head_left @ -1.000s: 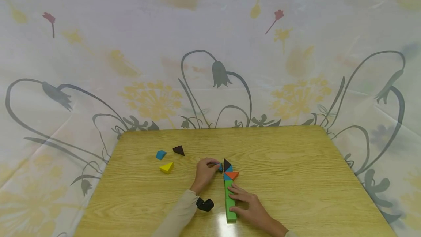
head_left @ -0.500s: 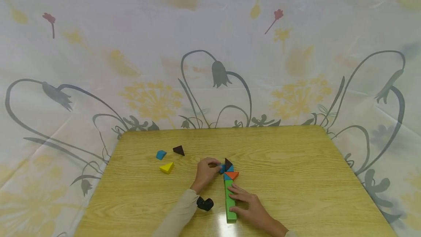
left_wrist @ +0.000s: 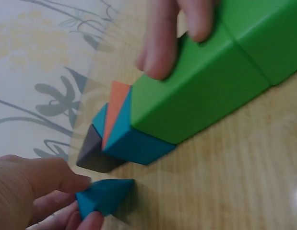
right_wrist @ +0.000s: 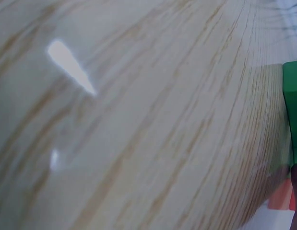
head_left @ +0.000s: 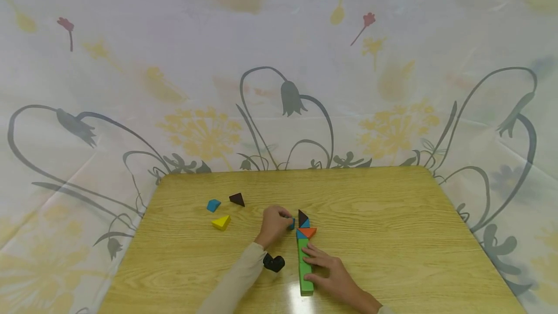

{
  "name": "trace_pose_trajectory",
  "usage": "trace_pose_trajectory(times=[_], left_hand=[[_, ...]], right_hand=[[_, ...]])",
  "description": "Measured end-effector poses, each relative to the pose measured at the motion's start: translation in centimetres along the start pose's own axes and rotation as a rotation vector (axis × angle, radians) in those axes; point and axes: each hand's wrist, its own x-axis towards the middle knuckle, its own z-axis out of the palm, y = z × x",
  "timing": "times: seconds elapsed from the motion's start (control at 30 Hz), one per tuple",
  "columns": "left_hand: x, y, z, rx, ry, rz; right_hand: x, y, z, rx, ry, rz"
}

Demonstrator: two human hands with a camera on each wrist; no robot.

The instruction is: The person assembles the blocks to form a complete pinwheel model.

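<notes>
My left hand (head_left: 275, 224) pinches a small blue triangular block (left_wrist: 104, 195) between thumb and fingers, just left of a row of blocks and apart from it. In that row lie two green blocks (head_left: 304, 266) end to end. Beyond them come a blue triangular block (left_wrist: 138, 144), an orange triangular block (head_left: 308, 232), another blue one (head_left: 306, 224) and a dark brown triangular block (head_left: 302, 218). My right hand (head_left: 333, 275) rests on the green blocks with its fingers extended over their top. Only a fingertip of it shows in the right wrist view.
Loose on the left of the wooden table (head_left: 392, 231) lie a blue block (head_left: 213, 205), a dark brown triangular block (head_left: 237, 199) and a yellow triangular block (head_left: 221, 222). A black wrist camera (head_left: 274, 262) sits at my left cuff. A flower-patterned curtain (head_left: 279, 86) hangs behind the table.
The pinched blue block came right, close to the dark brown block, then drew back slightly left as the left hand turned. The brown block and its blue neighbour shifted slightly right. The right hand stayed still.
</notes>
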Motion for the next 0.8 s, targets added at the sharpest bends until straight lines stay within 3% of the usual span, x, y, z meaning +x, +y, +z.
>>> trace_pose_trajectory(times=[0.13, 0.37, 0.6, 0.8], left_hand=[[0.6, 0.8, -0.2, 0.039, -0.044, 0.009], [1.3, 1.9, -0.1, 0.043, -0.103, -0.045], [1.1, 1.6, 0.0, 0.023, -0.105, 0.04], [1.2, 1.4, 0.2, 0.001, -0.117, 0.068]], right_hand=[[-0.4, 1.4, 0.4, -0.018, -0.001, -0.006], [-0.5, 1.7, 0.4, -0.001, -0.011, -0.015], [-0.2, 0.5, 0.1, 0.0, -0.02, 0.007], [-0.5, 1.6, 0.2, 0.012, -0.033, 0.03]])
